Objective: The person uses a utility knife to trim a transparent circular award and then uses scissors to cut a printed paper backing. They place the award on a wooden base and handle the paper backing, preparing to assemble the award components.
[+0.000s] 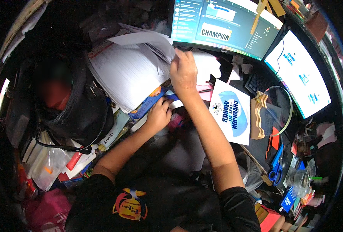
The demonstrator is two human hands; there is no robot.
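I see right hand (184,73) lifting loose sheets (148,42) off paper stack (127,75) at 12 o'clock. Left hand (158,115) presses blue packet (146,106) near centre. Blue scissors (275,170) at 4 o'clock.

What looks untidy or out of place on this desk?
The stack of white papers lies askew, with its top sheets lifted and bent where the right hand pulls them up. The left hand rests on a blue packet below. Loose items crowd every side.
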